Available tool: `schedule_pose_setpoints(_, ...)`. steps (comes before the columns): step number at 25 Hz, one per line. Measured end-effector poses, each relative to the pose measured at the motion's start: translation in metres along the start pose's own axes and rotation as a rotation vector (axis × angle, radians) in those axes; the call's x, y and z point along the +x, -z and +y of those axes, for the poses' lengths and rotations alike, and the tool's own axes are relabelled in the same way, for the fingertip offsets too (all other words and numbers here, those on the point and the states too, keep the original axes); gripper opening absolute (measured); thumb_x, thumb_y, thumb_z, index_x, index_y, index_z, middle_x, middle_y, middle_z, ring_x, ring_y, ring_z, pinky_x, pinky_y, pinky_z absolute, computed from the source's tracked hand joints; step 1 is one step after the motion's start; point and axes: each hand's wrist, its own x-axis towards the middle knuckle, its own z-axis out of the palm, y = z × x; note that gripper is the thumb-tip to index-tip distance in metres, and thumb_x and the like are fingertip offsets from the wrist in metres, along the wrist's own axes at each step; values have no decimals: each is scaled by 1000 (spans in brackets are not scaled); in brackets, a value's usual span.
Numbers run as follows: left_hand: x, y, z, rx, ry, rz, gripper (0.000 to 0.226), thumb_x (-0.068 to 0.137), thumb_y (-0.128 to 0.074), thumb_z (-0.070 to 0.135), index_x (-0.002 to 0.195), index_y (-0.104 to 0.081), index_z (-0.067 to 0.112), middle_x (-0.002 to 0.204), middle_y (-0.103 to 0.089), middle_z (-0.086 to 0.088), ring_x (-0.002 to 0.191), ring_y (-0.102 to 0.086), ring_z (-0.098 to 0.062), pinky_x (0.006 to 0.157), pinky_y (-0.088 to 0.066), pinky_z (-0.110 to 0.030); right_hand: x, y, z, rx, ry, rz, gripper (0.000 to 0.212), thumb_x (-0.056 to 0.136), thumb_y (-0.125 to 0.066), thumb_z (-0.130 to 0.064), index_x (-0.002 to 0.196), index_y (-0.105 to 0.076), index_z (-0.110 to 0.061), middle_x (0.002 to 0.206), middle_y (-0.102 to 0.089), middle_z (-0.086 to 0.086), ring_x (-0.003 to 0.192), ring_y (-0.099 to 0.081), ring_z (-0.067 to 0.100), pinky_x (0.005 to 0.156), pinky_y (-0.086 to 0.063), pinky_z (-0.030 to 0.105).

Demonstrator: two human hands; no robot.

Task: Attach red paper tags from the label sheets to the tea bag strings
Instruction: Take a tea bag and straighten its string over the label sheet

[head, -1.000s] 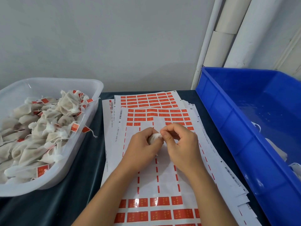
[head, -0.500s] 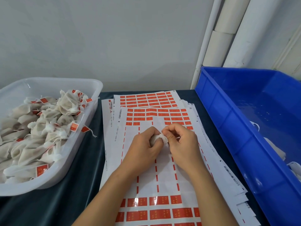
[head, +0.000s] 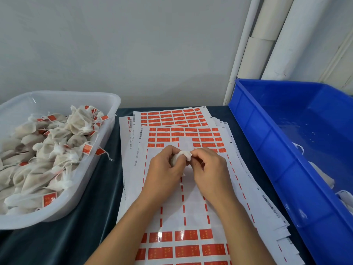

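At frame centre, the left hand (head: 164, 169) gripped the tea bag (head: 181, 156); the right hand (head: 209, 167), touching its right end, pinched there, string not discernible.

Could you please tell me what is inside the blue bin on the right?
The blue bin is mostly bare blue floor. A few whitish tea bags and a white string loop lie by its near wall. That wall and the frame edge hide anything more.
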Motion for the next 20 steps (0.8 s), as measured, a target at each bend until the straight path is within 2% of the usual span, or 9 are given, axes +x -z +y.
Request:
schedule_pose_setpoints(9,3,0,1,-54,34,20,7,100,-66,31,95,-70,32,89,-71,21,87,-68,-2,63,-49,-6,1,-1,3,-56,-20,-16,5,97,-71,-27,102,-72,-26,99,-64,-18,91,-61,8,81,-41,8)
schedule_pose_setpoints(13,4,1,1,-57,35,20,9,100,-67,31,92,-71,32,87,-71,22,85,-67,-1,63,-49,-5,1,-1,3,-47,-72,-22,11,96,-69,-34,106,-73,-30,107,-68,-15,93,-59,5,85,-50,16)
schedule_pose_setpoints(15,4,1,-1,-52,46,32,10,100,-66,31,92,-71,31,85,-70,19,82,-68,-2,62,-49,-6,0,1,1,-11,-61,-15,11,97,-69,-36,107,-72,-34,105,-62,-26,97,-57,1,88,-51,18)
schedule_pose_setpoints(18,5,2,-2,-44,63,32,12,101,-63,28,92,-70,29,83,-70,15,77,-67,-3,61,-50,-8,-2,5,-5,97,-21,24,15,96,-65,-45,111,-68,-45,105,-55,-47,114,-51,-8,94,-41,15)
schedule_pose_setpoints(20,6,1,-2,-10,72,8,12,102,-62,29,93,-70,30,83,-69,18,78,-67,-2,61,-49,-7,-2,7,-7,110,-10,59,13,95,-66,-49,107,-66,-48,106,-54,-50,115,-52,-7,99,-43,20)
